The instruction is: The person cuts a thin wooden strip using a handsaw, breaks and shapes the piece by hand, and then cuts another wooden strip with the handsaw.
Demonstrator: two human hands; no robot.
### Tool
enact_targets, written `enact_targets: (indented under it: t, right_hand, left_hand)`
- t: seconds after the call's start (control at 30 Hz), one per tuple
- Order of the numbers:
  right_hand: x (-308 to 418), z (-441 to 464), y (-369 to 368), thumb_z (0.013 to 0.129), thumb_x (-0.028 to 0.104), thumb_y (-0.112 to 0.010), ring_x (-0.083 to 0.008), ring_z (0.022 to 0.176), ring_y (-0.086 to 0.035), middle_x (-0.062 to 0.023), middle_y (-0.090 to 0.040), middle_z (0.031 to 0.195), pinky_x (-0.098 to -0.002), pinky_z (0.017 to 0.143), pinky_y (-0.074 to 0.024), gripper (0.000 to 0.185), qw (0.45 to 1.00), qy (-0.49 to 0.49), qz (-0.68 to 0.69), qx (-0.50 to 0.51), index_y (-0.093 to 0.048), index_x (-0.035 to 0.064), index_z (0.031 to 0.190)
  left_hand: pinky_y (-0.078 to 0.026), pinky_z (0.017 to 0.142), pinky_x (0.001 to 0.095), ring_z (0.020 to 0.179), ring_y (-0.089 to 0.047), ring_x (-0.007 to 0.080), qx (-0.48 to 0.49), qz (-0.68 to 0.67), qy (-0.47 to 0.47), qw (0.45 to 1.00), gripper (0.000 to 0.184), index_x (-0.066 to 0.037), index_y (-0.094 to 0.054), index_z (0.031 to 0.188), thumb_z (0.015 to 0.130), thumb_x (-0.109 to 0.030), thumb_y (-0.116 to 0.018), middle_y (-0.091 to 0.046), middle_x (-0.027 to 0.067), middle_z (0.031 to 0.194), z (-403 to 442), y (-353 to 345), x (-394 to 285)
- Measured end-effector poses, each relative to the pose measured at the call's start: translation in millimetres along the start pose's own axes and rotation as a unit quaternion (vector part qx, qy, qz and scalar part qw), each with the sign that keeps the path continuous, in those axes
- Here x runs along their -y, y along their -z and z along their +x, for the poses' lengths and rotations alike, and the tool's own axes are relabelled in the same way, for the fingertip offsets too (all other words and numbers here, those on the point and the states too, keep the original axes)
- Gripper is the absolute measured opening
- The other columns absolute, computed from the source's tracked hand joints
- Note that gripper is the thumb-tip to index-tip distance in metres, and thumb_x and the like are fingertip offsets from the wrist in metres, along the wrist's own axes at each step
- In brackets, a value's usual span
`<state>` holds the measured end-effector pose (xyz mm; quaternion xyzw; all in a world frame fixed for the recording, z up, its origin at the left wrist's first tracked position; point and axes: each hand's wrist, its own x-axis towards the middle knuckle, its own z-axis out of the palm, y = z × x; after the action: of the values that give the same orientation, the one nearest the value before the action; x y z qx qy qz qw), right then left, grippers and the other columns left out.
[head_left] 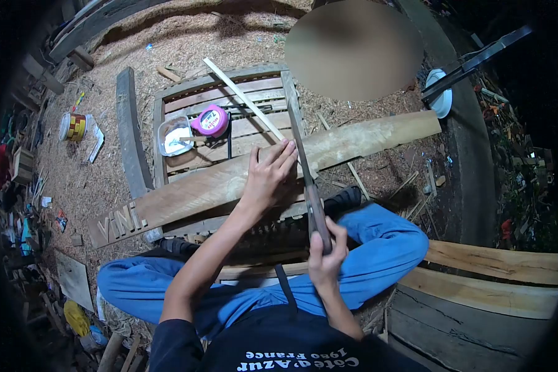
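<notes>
My left hand (270, 168) presses a thin wooden strip (242, 95) down on a long plank (366, 137), its fingers closed about the strip's near end. In my right hand (327, 257) is the handle of a long, narrow tool that looks like a handsaw (312, 192), seen nearly edge-on. Its blade runs forward past my left fingertips, close beside the strip's end. Raised letters (123, 222) stand on the plank's left end. Beneath the plank is a slatted wooden table (181, 162).
On the slats lie a pink tape measure (211, 120), a clear tub of white stuff (175, 136) and a dark pen-like stick (229, 139). A timber beam (132, 130) lies left. A yellow-red jar (74, 126) sits on shavings. Boards (496, 263) lie at right.
</notes>
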<state>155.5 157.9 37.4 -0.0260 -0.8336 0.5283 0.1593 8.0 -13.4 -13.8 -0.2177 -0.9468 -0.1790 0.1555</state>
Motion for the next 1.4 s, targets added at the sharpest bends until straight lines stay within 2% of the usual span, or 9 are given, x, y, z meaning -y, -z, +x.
enact_targets:
  t: [0.3, 0.5, 0.63, 0.7, 0.9, 1.03, 1.17, 1.3, 1.4]
  right_hand:
    - [3.1, 0.1, -2.8, 0.098, 0.015, -0.065, -0.0172, 0.087, -0.068, -0.0188, -0.07, 0.107, -0.0306, 0.076, -0.0546, 0.036, 0.999, 0.032, 0.028, -0.003, -0.055, -0.0051, 0.126]
    - [4.2, 14.5, -15.6, 0.098, 0.016, -0.064, -0.0192, 0.089, -0.068, -0.0186, -0.07, 0.107, -0.0322, 0.079, -0.0558, 0.036, 0.999, -0.039, -0.001, 0.016, -0.054, -0.0052, 0.126]
    - [2.5, -2.9, 1.2, 0.099, 0.017, -0.063, -0.0172, 0.086, -0.067, -0.0157, -0.07, 0.107, -0.0324, 0.076, -0.0548, 0.034, 1.0, 0.008, 0.026, -0.001, -0.056, -0.0036, 0.125]
    - [1.5, 22.2, -20.0, 0.096, 0.017, -0.067, -0.0233, 0.071, -0.07, -0.0154, -0.072, 0.096, -0.0357, 0.067, -0.056, 0.035, 1.0, -0.018, -0.001, -0.011, -0.059, -0.0021, 0.124]
    - [1.8, -3.9, -1.5, 0.096, 0.018, -0.067, -0.0241, 0.085, -0.072, -0.0182, -0.073, 0.1, -0.0356, 0.076, -0.0567, 0.035, 1.0, 0.018, 0.009, -0.02, -0.061, -0.0028, 0.123]
    - [-2.7, 14.9, -20.0, 0.096, 0.018, -0.067, -0.0202, 0.083, -0.071, -0.0183, -0.073, 0.101, -0.0335, 0.073, -0.0564, 0.036, 0.996, -0.085, -0.011, 0.019, -0.059, -0.0026, 0.125]
    - [0.1, -11.9, 2.3, 0.099, 0.016, -0.064, -0.02, 0.089, -0.069, -0.0183, -0.07, 0.108, -0.0327, 0.077, -0.056, 0.036, 0.999, 0.036, 0.009, -0.002, -0.055, -0.005, 0.126]
    - [-9.4, 10.8, -19.9, 0.095, 0.017, -0.069, -0.0229, 0.083, -0.072, -0.0181, -0.072, 0.103, -0.0346, 0.075, -0.0571, 0.037, 0.997, -0.074, -0.014, 0.023, -0.058, -0.0029, 0.125]
    - [-14.4, -20.2, 2.3, 0.096, 0.016, -0.068, -0.0219, 0.075, -0.071, -0.0166, -0.072, 0.097, -0.0388, 0.064, -0.0545, 0.033, 0.999, 0.029, 0.024, -0.025, -0.059, 0.0005, 0.123]
  left_hand:
    - [-0.035, 0.111, 0.0634, 0.146, -0.044, 0.0191, -0.008, 0.02, -0.007, 1.0, 0.068, -0.011, -0.059, 0.141, 0.076, -0.017, -0.077, -0.052, 0.0027, 0.155, -2.2, -1.8, -2.2]
    - [-0.033, 0.113, 0.0627, 0.149, -0.04, 0.0198, 0.004, 0.004, -0.002, 1.0, 0.077, -0.011, -0.056, 0.143, 0.07, -0.014, -0.079, -0.05, 0.0036, 0.157, -2.9, 1.5, -1.0]
    - [-0.033, 0.112, 0.0617, 0.148, -0.041, 0.0211, -0.001, -0.011, 0.001, 1.0, 0.08, -0.011, -0.056, 0.143, 0.067, -0.016, -0.081, -0.05, 0.004, 0.156, 5.4, 0.5, 0.0]
    - [-0.034, 0.111, 0.0612, 0.147, -0.043, 0.0207, 0.003, -0.008, -0.002, 1.0, 0.083, -0.011, -0.056, 0.143, 0.065, -0.018, -0.082, -0.051, 0.0042, 0.155, -0.7, -0.3, -1.3]
    - [-0.034, 0.111, 0.0629, 0.146, -0.044, 0.0205, -0.007, -0.003, -0.003, 1.0, 0.075, -0.011, -0.057, 0.142, 0.071, -0.02, -0.082, -0.053, 0.004, 0.154, 3.3, -0.6, -1.9]
    - [-0.034, 0.112, 0.0634, 0.146, -0.044, 0.0207, -0.016, 0.023, -0.007, 1.0, 0.076, -0.011, -0.057, 0.143, 0.071, -0.02, -0.082, -0.051, 0.0042, 0.155, -0.7, -1.8, -1.6]
    - [-0.034, 0.111, 0.0606, 0.145, -0.045, 0.0205, -0.003, -0.002, 0.003, 1.0, 0.071, -0.01, -0.059, 0.14, 0.072, -0.016, -0.08, -0.054, 0.004, 0.153, 1.1, -0.7, -3.5]
    - [-0.034, 0.111, 0.0619, 0.147, -0.043, 0.0202, -0.021, 0.056, -0.018, 0.998, 0.081, -0.011, -0.056, 0.143, 0.067, -0.019, -0.083, -0.05, 0.004, 0.156, -5.5, -8.3, 1.9]
    - [-0.034, 0.11, 0.0613, 0.146, -0.044, 0.0202, -0.006, 0.001, 0.002, 1.0, 0.079, -0.011, -0.057, 0.142, 0.067, -0.019, -0.082, -0.053, 0.0042, 0.154, -0.6, -2.9, -2.7]
